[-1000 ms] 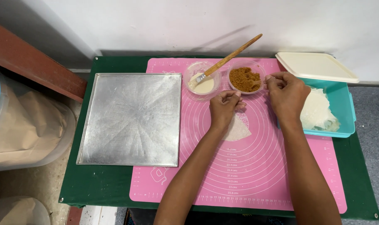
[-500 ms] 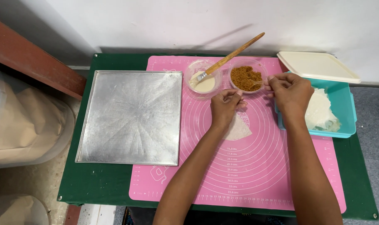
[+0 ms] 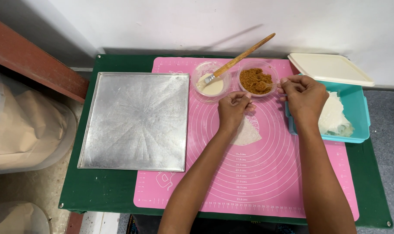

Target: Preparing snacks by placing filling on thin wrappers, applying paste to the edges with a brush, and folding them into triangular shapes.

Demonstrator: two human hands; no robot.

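Head view: left hand [image 3: 234, 107] curled, fingers pressed together on a thin pale dough sheet [image 3: 248, 132] lying on the pink mat [image 3: 257, 182]. Right hand [image 3: 304, 96] pinches a small spoon [image 3: 268, 85] at the bowl of brown filling [image 3: 255, 80]. Beside it, a bowl of pale liquid [image 3: 210, 86] with a wooden brush [image 3: 240, 57]. Metal tray [image 3: 136, 121] left; teal box [image 3: 351, 117] right, on the green bench [image 3: 110, 190].
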